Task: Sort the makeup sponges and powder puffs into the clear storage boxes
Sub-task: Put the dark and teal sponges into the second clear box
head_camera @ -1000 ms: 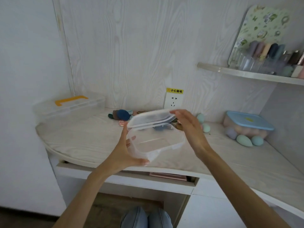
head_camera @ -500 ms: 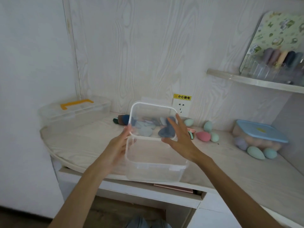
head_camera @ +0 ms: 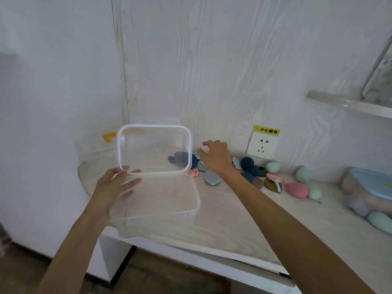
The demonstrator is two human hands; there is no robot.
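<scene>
Clear box (head_camera: 154,200) sits open at desk's (head_camera: 233,225) front-left edge, lid (head_camera: 153,148) standing up. Left hand (head_camera: 115,185) steadies it w/ straight fingers. Right hand (head_camera: 215,155), loosely spread & empty, reaches to puffs (head_camera: 212,177) at back edge (sponges (head_camera: 296,189) lie further right). Step: first pick; next needs a pinch on one puff.

Three clear boxes (head_camera: 157,200), roughly fifteen sponges (head_camera: 296,189).
</scene>
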